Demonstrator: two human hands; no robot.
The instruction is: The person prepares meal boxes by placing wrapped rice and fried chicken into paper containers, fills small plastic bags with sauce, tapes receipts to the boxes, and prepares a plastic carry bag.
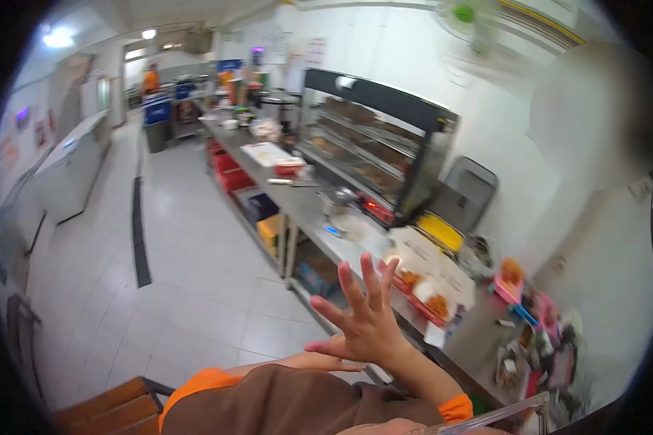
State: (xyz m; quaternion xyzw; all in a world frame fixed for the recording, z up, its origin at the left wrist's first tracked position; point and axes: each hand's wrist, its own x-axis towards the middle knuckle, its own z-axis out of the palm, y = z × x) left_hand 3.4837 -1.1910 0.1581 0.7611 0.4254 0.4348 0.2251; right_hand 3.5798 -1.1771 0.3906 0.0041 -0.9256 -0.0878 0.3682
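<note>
The right hand is raised with its fingers spread wide apart, its back towards the view, holding nothing. The left hand is partly hidden behind and below it; its fingers reach out to the right, and whether it touches the right hand or grips anything cannot be told.

A pale tiled floor runs away on the left. A long steel counter stretches along the wall, passing just beyond the hands. A white chest freezer stands across the floor. On the counter is a glass-fronted food warmer with shelves of browned food. A person in orange is far back, near a blue-topped bin. A grey tray leans upright against the wall beside the warmer. Nearest the right hand, on the counter, open red-and-white cartons hold orange-brown fried food, their lids raised. To their right is a pink basket with similar food. Farther up the counter lies a white-handled knife.
</note>
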